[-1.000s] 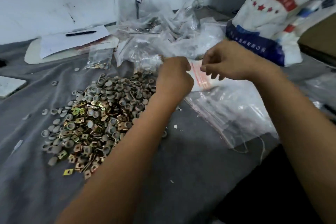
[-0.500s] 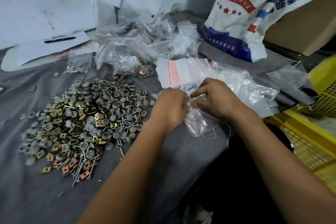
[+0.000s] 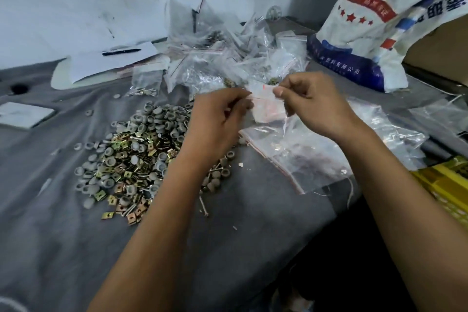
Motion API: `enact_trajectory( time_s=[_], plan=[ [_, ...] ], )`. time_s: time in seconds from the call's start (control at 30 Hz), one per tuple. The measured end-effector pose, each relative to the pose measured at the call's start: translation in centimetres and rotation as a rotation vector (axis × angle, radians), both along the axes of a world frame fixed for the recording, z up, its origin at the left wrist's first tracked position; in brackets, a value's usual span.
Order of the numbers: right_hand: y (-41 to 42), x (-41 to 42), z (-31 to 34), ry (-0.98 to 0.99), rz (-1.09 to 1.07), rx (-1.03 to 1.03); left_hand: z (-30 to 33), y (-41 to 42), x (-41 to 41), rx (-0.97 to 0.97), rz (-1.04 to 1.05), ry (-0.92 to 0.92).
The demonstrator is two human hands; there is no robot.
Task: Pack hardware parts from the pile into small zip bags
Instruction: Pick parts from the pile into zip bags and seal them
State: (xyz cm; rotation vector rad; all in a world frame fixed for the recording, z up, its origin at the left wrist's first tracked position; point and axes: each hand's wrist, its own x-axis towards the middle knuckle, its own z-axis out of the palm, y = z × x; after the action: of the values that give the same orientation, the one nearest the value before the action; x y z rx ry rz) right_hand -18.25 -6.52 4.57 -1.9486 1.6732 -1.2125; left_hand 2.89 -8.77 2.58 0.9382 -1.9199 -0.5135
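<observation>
Both hands (image 3: 263, 111) pinch small zip bag (image 3: 264, 104) between them.

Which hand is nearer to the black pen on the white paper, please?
Left. The left hand is over the parts pile's right edge, right of and nearer the camera than the black pen. The right hand is farther right, pinching the small zip bag.

Grey caps and brass-yellow clips in the pile (image 3: 136, 159), red-striped clear zip bag (image 3: 263, 106), grey cloth (image 3: 50, 235).
</observation>
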Motion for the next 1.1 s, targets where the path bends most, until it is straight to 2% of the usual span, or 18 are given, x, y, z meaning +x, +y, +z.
enact_trajectory(
  time_s=[0.07,0.2,0.3,0.37,0.43,0.47,0.53,0.6,0.67,0.77,0.9,1.0,1.1],
  plan=[
    [-0.7,2.5,0.7,-0.019,0.037,-0.01,0.6,0.4,2.6,0.06,0.067,0.074],
    [-2.0,9.2,0.4,-0.076,0.036,-0.152,1.5,1.5,10.3,0.143,0.305,0.343],
    [-2.4,14.0,-0.7,-0.088,0.075,-0.267,1.9,2.2,17.7,0.122,0.645,0.448],
    [-2.4,17.2,-1.6,-0.093,0.171,-0.249,1.8,2.0,23.5,0.055,0.895,0.505],
    [-2.4,19.8,-2.4,-0.053,0.243,-0.206,1.8,2.2,28.4,0.102,1.166,0.481],
    [-2.5,20.9,-2.9,-0.039,0.279,-0.189,2.0,2.6,29.7,0.085,1.222,0.458],
    [-2.6,22.8,-3.6,-0.088,0.395,-0.103,2.6,4.0,29.1,-0.113,1.23,0.36],
    [-2.6,24.0,-4.0,-0.269,0.529,0.048,2.5,5.3,25.2,-0.319,1.212,0.134],
    [-2.9,24.8,-4.1,-0.425,0.552,0.148,0.7,5.2,20.3,-0.402,1.063,-0.084],
    [-3.5,25.3,-5.0,-0.489,0.469,0.18,-2.4,4.8,16.6,-0.301,0.943,-0.191],
    [-3.7,24.2,-6.1,-0.567,0.396,0.236,-4.5,4.0,16.4,-0.343,0.879,-0.211],
    [-3.7,23.4,-6.2,-0.659,0.438,0.324,-5.2,3.6,16.4,-0.268,0.878,-0.212],
    [-3.7,23.1,-6.3,-0.644,0.388,0.337,-5.9,3.3,16.9,-0.223,0.826,-0.197]
  ],
)
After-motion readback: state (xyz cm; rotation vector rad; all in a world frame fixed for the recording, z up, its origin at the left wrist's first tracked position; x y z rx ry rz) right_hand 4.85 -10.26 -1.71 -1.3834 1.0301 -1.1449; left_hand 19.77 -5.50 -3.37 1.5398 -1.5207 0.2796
